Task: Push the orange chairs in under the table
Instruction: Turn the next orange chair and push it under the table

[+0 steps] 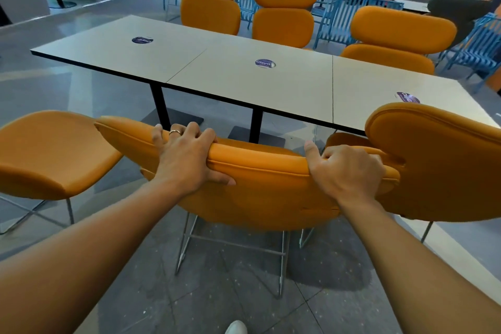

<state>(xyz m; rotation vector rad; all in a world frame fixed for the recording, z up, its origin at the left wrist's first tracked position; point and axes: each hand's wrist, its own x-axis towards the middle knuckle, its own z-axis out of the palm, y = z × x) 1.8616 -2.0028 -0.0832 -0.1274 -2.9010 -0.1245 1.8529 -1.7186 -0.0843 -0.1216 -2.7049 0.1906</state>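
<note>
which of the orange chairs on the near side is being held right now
The middle chair: the left hand and right hand both grip the top of its backrest. The near chairs either side of it are untouched.

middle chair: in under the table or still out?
Still out. Middle chair sits clear of the table edge, floor visible between; both hands grip its backrest top.

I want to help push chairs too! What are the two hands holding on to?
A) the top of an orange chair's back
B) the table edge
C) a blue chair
A: the left hand and the right hand both grip the top edge of the middle orange chair.
</note>
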